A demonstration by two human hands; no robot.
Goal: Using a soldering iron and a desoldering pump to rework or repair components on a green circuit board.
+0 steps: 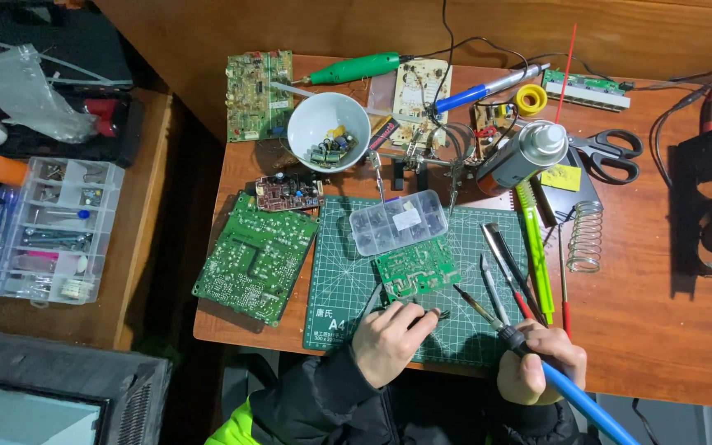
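The right hand [540, 363] grips a blue soldering iron [537, 361], tip just short of the small green circuit board [416, 274] — the left hand [389, 339] pinches tweezers [426, 316] beside it; soldering step, needing steady contact.

Right hand [537, 363] wraps a glossy blue plastic soldering iron [529, 350] with a dull metal tip, while the left hand [389, 339] rests on the matt green rubbery cutting mat [339, 280]. Just above the hands lies a small green circuit board [415, 270], matt with shiny solder specks. Beyond it sit a clear glossy plastic box [397, 222] and the smooth brown wooden table [661, 305].
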